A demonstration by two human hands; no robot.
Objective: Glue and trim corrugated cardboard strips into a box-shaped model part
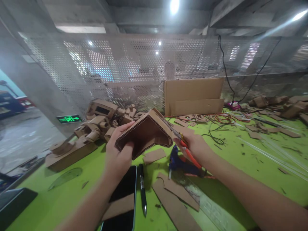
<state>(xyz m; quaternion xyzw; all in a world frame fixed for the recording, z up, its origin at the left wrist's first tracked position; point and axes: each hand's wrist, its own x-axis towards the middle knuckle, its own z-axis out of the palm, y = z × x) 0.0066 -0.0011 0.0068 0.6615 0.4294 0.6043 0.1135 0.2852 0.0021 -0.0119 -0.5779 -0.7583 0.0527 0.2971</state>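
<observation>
My left hand (120,150) grips the left side of a folded cardboard piece (146,131), its thumb inside the hollow and its fingers on the outer face. The piece is held up above the table, its open, V-shaped end facing me. My right hand (196,149) is closed on pliers with orange-red handles (191,156). Their metal jaws lie along the upper right edge of the cardboard piece. Below my right hand, a blue glue gun (179,164) lies on the green table (231,160).
Nearby lie a phone (122,192) under a cardboard strip, a black pen (142,189), cardboard scraps (173,202) and a clear ruler (211,205). Assembled cardboard parts (96,125) stand at the back left. Wires (222,118), clear sticks (271,157) and a cardboard panel (192,93) are farther back and right.
</observation>
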